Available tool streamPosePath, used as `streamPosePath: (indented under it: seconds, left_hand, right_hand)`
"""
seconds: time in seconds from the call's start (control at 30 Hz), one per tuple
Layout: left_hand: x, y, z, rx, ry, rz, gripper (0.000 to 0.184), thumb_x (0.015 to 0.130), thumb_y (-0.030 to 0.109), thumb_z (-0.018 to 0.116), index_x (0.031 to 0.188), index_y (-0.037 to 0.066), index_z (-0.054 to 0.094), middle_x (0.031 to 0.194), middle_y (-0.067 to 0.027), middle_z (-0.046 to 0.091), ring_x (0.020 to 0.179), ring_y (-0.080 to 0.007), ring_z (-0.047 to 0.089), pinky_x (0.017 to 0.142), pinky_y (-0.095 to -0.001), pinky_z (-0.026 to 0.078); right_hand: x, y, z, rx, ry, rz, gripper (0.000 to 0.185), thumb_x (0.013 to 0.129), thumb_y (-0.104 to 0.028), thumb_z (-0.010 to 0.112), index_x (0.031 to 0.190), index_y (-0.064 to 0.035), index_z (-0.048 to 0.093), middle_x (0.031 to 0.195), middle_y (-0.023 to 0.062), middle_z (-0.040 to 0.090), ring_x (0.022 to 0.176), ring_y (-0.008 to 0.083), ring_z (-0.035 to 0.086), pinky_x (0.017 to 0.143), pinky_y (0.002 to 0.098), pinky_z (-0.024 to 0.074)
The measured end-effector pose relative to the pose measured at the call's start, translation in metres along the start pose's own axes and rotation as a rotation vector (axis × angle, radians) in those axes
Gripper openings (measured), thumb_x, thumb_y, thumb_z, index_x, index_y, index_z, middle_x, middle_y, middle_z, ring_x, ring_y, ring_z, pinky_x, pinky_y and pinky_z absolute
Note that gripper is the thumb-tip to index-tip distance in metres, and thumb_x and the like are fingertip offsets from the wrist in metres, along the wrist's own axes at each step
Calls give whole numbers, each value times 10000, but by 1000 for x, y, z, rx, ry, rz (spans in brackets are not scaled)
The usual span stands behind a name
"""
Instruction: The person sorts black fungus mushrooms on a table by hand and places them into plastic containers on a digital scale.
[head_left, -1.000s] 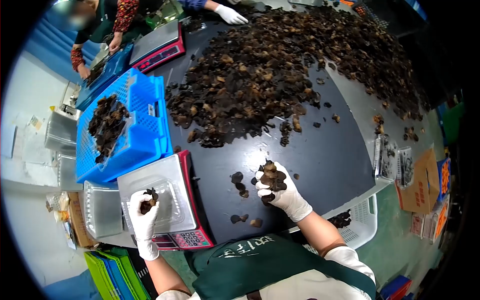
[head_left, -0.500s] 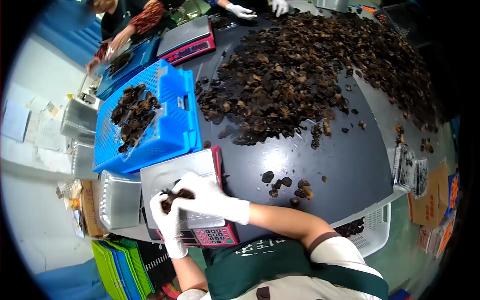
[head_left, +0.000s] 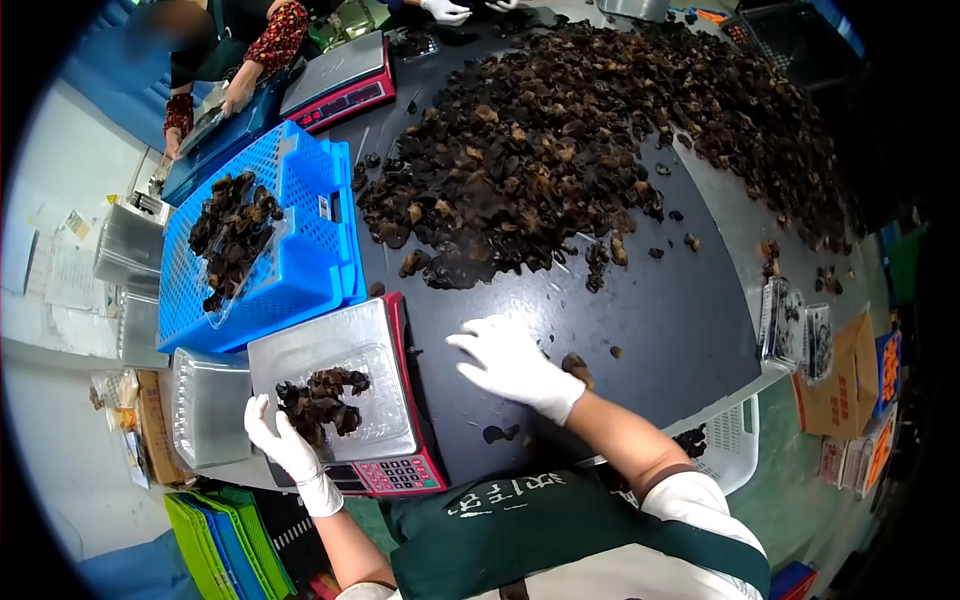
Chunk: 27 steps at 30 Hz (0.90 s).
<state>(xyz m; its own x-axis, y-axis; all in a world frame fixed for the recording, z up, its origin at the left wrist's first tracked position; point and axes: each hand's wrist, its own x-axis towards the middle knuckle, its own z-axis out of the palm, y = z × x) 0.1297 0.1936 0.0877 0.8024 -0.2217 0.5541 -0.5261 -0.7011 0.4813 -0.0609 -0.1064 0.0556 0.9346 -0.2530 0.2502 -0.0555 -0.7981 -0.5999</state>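
Observation:
My left hand (head_left: 283,446), in a white glove, hovers at the left edge of the red scale (head_left: 404,440). Its fingers are apart with nothing in them. On the scale's metal plate lies a clear plastic tray (head_left: 381,385) with some dark wood ear mushrooms (head_left: 322,402) in its left part. My right hand (head_left: 518,368), also gloved, is over the dark table to the right of the scale. Its fingers are spread and empty. A few loose mushroom pieces (head_left: 577,368) lie close to its wrist, partly hidden by the hand and forearm.
A large heap of wood ear mushrooms (head_left: 540,150) covers the far table. A filled clear tray (head_left: 232,240) rests on a blue crate (head_left: 335,270). Stacked clear trays (head_left: 212,410) stand left of my scale. Co-workers' hands (head_left: 240,88) are beside another scale (head_left: 340,90).
Both hands have let go of the mushrooms, which now lie in the tray. My right hand has moved right, over the table; my left has drawn back left. The view has shifted slightly.

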Motion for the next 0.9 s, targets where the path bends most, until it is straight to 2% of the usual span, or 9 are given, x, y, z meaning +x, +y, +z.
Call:
streamPosePath:
  seconds: [0.03,0.13,0.27,0.43,0.6,0.67,0.7,0.83,0.9]
  left_hand:
    - [1,10,-2,14,27,-10,329,868,-24,499,1193,7,539,1255,-121,507,1161,-234,490,1026,-362,371]
    - [-6,59,-2,-347,60,-22,365,793,-98,502,1142,-7,556,1236,-131,510,1168,-252,485,1022,-369,379]
    - [-28,146,-8,-403,-441,234,292,747,-51,589,1027,30,609,1023,-130,588,992,-291,572,918,-374,448]
    - [-85,170,31,-299,-1093,378,463,773,143,694,1214,63,578,1182,-173,536,1098,-336,525,960,-404,439]
    - [-128,160,56,-136,-1245,525,617,702,111,738,1286,189,553,1253,-170,494,1087,-357,513,929,-414,461]
    - [-141,148,64,-26,-1146,801,577,696,91,712,1248,195,581,1205,-124,516,1025,-331,526,839,-414,482]
    - [-139,149,65,-89,-1175,754,433,709,68,677,1128,166,628,1109,-84,543,950,-305,535,790,-392,473]
    - [-136,139,80,-338,-1172,614,220,754,18,623,948,122,617,962,-70,543,871,-268,548,759,-349,479]
    - [-130,151,89,-402,-1104,501,226,731,-28,664,929,62,604,986,-107,584,953,-302,572,826,-371,479]
  right_hand:
    - [-14,9,0,-164,-91,47,519,802,-375,635,1232,-89,584,1118,111,544,993,287,520,770,418,460]
    - [-41,10,-10,-219,-339,140,564,756,-223,716,1281,-106,545,1169,131,502,1027,316,508,820,429,470]
    - [-51,26,5,-29,-344,246,447,769,-112,694,1203,-83,592,1117,131,530,1030,307,530,851,405,480]
    - [-65,39,-34,784,-3,462,248,798,-5,612,1043,-9,648,934,84,632,856,186,619,762,293,510]
    - [-111,57,-83,1745,348,675,144,827,-86,665,884,-34,544,800,54,601,643,102,563,602,231,474]
    - [-130,76,-75,1417,351,824,163,839,-106,673,813,-66,517,762,38,575,594,96,527,528,229,437]
    - [-135,77,-73,1210,337,811,200,836,-119,694,774,-82,508,743,22,557,567,83,494,484,236,404]
    - [-130,58,-50,672,428,623,84,812,-17,608,895,-27,601,812,4,566,735,73,536,685,214,450]
    - [-127,56,-32,327,440,433,199,776,0,609,971,-30,627,920,86,617,824,204,590,790,301,475]
